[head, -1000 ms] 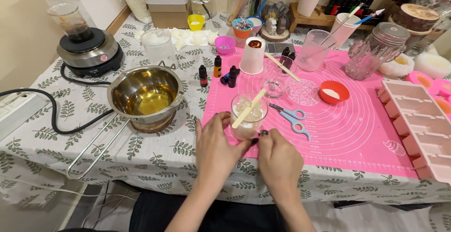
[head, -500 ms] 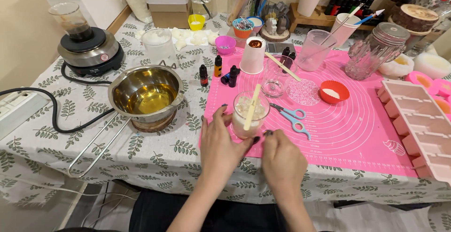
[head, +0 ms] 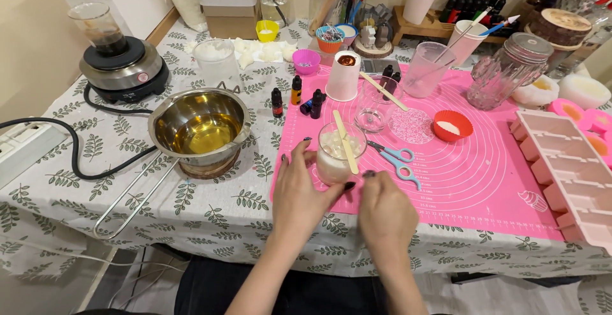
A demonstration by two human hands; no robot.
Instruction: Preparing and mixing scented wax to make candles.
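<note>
On the pink silicone mat (head: 484, 168), my left hand (head: 303, 190) grips the clear glass cup (head: 339, 152) of white wax chunks, unmelted, wooden stick (head: 346, 150) across; my right hand (head: 382, 210) pinches its base.

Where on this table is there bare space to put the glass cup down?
The pink mat lies bare between the scissors, the red cup and the pink mould tray. The leaf-print cloth in front of the steel pot is free too. The back edge is crowded with jars and bottles.
</note>
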